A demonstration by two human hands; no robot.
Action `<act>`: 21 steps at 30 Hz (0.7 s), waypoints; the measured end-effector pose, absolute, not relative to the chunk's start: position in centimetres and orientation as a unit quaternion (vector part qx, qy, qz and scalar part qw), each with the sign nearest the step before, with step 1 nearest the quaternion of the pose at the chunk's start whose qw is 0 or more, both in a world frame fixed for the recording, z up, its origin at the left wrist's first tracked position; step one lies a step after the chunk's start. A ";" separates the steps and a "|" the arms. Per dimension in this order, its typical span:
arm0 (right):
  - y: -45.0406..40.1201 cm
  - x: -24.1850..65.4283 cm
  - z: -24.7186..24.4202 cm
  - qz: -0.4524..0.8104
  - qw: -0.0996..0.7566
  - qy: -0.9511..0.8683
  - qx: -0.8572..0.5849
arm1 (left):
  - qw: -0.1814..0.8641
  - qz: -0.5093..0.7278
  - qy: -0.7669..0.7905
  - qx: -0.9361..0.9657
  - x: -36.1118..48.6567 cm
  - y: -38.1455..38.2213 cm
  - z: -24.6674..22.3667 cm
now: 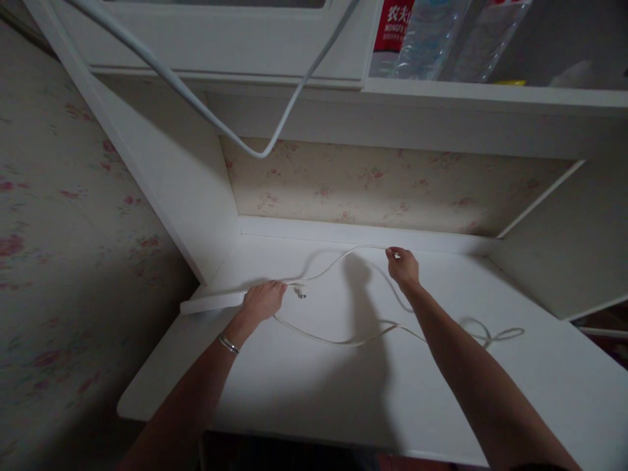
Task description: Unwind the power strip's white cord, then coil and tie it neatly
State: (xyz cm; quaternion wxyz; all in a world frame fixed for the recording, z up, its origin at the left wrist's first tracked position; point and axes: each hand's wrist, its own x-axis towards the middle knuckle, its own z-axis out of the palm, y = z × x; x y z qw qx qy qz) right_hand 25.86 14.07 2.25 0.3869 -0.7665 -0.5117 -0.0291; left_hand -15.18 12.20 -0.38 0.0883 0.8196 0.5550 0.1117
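My left hand (265,299) is closed around the right end of a long white bar (213,302) lying at the table's left side. What the bar is, I cannot make out. A thin white cable (328,267) runs from this hand to my right hand (403,267), which pinches it above the tabletop near the back. Just right of my left fingers is a small plug (300,294) with a dark metal end. More of the cable sags across the table in a curve, passes behind my right forearm and ends in a loop (510,333) at the right.
Beneath my hands is a white tabletop (304,386), with side panels and a low back ledge (363,232). A bent white tube (260,154) hangs in front of the cabinet overhead. Clear plastic bottles (432,39) stand on the upper right shelf. Floral wallpaper covers the left wall.
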 end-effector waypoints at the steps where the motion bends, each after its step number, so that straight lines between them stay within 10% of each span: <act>1: 14.3 25.8 2.0 -0.024 0.380 -0.513 -0.769 | 0.102 0.106 0.554 0.819 -15.2 12.4 -0.1; 21: 9.3 8.6 0.4 0.245 0.228 -0.741 -0.582 | 0.380 0.130 0.522 0.753 -14.1 15.7 -1.9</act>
